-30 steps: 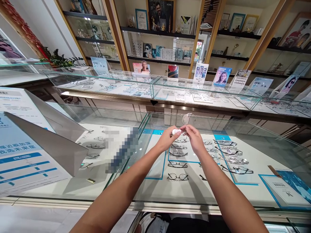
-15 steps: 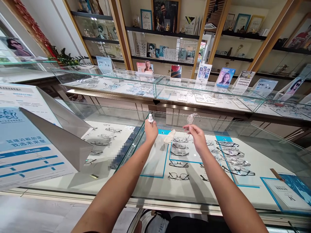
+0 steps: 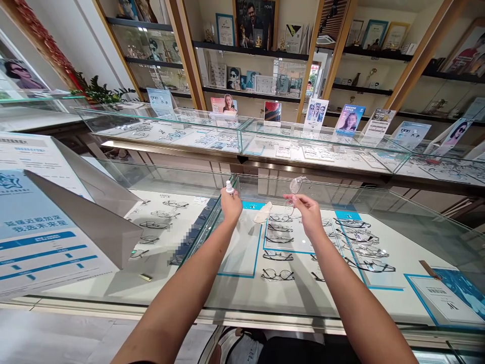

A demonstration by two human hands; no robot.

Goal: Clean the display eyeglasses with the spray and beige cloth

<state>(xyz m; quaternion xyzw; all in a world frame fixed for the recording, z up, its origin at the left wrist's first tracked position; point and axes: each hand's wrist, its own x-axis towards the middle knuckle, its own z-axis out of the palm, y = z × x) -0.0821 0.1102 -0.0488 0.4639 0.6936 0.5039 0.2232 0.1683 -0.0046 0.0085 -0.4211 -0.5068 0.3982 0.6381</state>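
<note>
My left hand is closed around a small white spray bottle, whose top sticks up above the fingers. In a pinch, my right hand holds a pair of thin-rimmed glasses up over the glass counter; one round lens shows above the fingers. Between the two hands a crumpled pale cloth lies on the counter top. Rows of glasses frames sit inside the case under and around my right hand.
Folded cardboard signs stand on the counter at the left. A small gold-coloured piece lies near them. Across the aisle runs a second glass display case with upright cards on it. A brown strip is at the right.
My left hand has shifted slightly left with the spray bottle, whose top now leans left a little. The right hand still holds the glasses in nearly the same place.
</note>
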